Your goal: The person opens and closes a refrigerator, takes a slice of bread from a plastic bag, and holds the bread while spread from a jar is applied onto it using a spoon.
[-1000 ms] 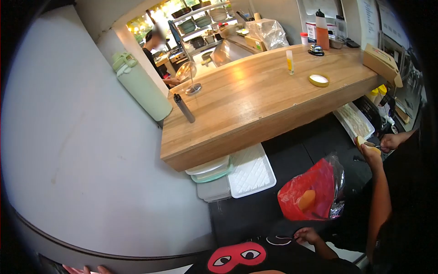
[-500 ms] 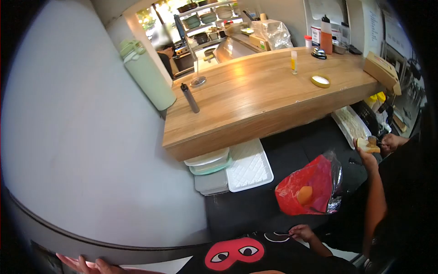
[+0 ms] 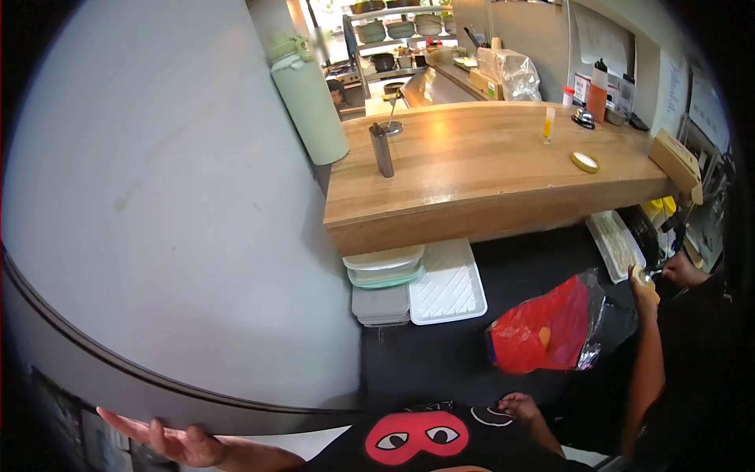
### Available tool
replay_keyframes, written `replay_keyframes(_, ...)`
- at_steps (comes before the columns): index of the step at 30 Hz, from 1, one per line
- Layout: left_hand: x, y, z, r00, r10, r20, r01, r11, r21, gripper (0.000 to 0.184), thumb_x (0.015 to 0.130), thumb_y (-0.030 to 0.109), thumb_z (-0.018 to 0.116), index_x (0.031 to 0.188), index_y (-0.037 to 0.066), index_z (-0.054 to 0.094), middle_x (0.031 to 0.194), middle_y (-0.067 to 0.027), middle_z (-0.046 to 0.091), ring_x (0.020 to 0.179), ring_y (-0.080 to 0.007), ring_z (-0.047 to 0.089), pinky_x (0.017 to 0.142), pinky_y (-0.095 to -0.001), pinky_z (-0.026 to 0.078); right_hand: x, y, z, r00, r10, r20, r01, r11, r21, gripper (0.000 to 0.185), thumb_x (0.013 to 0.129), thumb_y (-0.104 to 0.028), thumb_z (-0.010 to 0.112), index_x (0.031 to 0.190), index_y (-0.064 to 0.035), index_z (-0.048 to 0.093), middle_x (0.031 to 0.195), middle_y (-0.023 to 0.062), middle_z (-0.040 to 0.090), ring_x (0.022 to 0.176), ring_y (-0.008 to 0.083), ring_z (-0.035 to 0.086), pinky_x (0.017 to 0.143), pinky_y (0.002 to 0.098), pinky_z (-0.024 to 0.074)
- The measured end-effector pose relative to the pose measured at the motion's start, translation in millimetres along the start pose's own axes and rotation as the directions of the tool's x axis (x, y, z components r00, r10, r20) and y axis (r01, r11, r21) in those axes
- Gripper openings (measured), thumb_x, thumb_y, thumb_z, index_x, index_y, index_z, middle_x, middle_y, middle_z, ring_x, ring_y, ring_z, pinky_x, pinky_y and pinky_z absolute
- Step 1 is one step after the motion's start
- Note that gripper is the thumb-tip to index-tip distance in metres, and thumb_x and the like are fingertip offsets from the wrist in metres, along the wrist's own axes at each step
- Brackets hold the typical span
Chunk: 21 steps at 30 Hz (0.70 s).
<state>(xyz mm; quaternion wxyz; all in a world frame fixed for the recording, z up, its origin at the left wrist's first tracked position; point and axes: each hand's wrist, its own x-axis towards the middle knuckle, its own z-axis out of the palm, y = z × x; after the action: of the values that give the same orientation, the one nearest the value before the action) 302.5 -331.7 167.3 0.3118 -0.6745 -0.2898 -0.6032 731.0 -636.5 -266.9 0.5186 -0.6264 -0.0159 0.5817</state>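
Note:
At the lower left, my left hand [image 3: 177, 443] is open, its fingers stretched out beside the grey lower border of the wall [image 3: 228, 415]. Whether it touches that border I cannot tell. My right hand [image 3: 519, 407] is closed with its fingers curled, close to the front of my black shirt [image 3: 491, 444] and the near edge of the black worktop [image 3: 440, 354]. Anything inside those fingers is hidden. Beyond that hand lies a red and clear plastic bag [image 3: 543, 326] with a small orange-brown patch showing on it.
Another person's hands [image 3: 646, 303] at the right hold bread [image 3: 641, 275] and a utensil. Near them is a white tray of pale shreds [image 3: 617, 245]. Stacked lids [image 3: 385, 275] and a white tray [image 3: 448, 287] sit under the wooden counter [image 3: 464, 173]. A dark bottle [image 3: 381, 149] stands on it.
My view has swung left, so the counter and bottles sit farther right. The other person's bread has tilted in the hand. My own hands stay nearly in place.

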Motion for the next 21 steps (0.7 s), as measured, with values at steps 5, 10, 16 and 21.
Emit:
replay_keyframes(5,4.4,6.2,-1.3,0.995,0.043,0.085,-0.046,0.998,0.039,0.045,0.083,0.049,0.051,0.125,0.033,0.044,0.147,-0.0126,0.011,0.136,-0.0362,0.008,0.106,-0.0607,0.017,-12.4,-15.0,12.9,0.999,0.044,-0.026,-0.043,0.998,0.052,0.016,0.080,-0.009,0.063,0.094,-0.0026,0.058,0.084,0.0106,0.066,0.061,0.0226,0.065,0.053,0.0334,0.0529)
replay_keyframes(10,0.4,2.9,-0.7,0.995,0.038,0.087,-0.036,0.999,-0.029,0.045,0.083,0.044,0.054,0.126,0.033,0.044,0.147,-0.0129,0.011,0.136,-0.0369,0.008,0.105,-0.0607,0.018,-12.4,-17.6,16.3,0.995,0.054,-0.081,-0.055,0.998,-0.008,0.016,0.080,-0.008,0.063,0.094,-0.0020,0.058,0.086,0.0111,0.066,0.061,0.0220,0.065,0.050,0.0316,0.0522)
replay_keyframes(16,-0.8,6.5,-0.1,0.996,0.066,0.056,-0.066,0.998,0.001,0.045,0.083,0.039,0.056,0.126,0.032,0.044,0.147,-0.0137,0.014,0.135,-0.0380,0.011,0.105,-0.0607,0.016,-5.2,-11.7,11.9,0.997,0.024,-0.076,-0.025,1.000,-0.009,0.015,0.080,-0.008,0.062,0.094,-0.0024,0.058,0.085,0.0107,0.066,0.061,0.0210,0.065,0.051,0.0325,0.0521)
replay_keyframes(21,7.6,8.1,1.3,0.991,0.122,0.047,-0.122,0.992,-0.021,0.046,0.083,0.039,0.058,0.125,0.028,0.045,0.147,-0.0146,0.017,0.135,-0.0377,0.013,0.105,-0.0602,0.012,-2.2,-14.3,20.4,0.991,0.025,-0.129,-0.039,0.993,-0.108,0.008,0.080,-0.006,0.061,0.086,-0.0024,0.060,0.082,0.0108,0.066,0.062,0.0216,0.065,0.052,0.0327,0.0510)
